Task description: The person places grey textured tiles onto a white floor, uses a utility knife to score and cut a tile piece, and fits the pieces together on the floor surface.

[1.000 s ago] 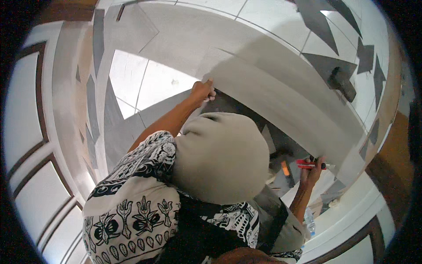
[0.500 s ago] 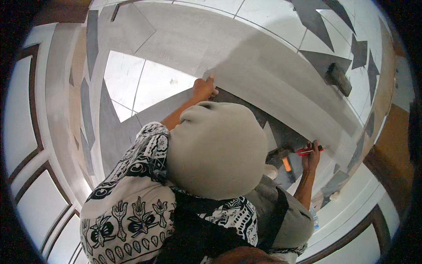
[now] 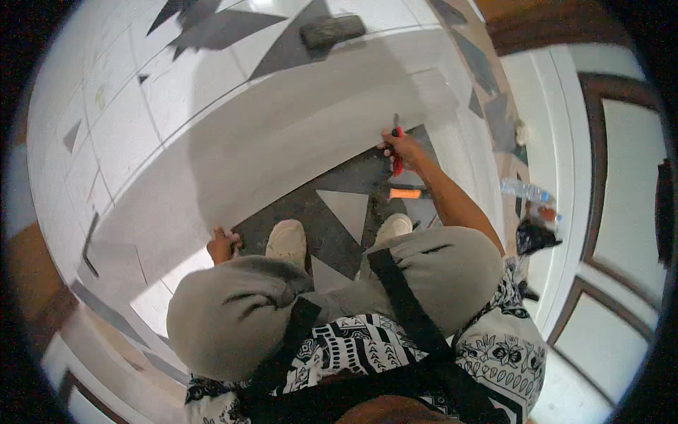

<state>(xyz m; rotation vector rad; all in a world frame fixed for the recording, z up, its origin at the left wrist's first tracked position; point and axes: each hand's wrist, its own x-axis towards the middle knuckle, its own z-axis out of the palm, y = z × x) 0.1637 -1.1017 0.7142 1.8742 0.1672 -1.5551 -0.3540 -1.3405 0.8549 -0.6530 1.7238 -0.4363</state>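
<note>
A red-handled utility knife [image 3: 397, 161] is in my right hand [image 3: 405, 150], its tip pointing away from me. That hand is closed at the right part of the edge of a light grey flooring sheet [image 3: 296, 148]. My left hand [image 3: 223, 246] has its fingers curled at the sheet's left end, gripping the edge; the fingertips are partly hidden. Between my hands and shoes lies dark grey flooring [image 3: 332, 244], with a pale triangular offcut [image 3: 346, 212] on it. A hammer with an orange handle [image 3: 405, 193] rests near my right forearm.
A dark, worn block [image 3: 332, 32] sits at the far side beside dark grey offcuts [image 3: 229, 28] on white tiles. To the right are clear plastic bottles [image 3: 526, 189] and a black bag [image 3: 534, 237] by the wall. A thin dark bar [image 3: 90, 244] lies far left.
My view has swung to the right, and my knees and shoes now show. My right hand still holds the knife near the sheet's edge; my left stays at its left end.
</note>
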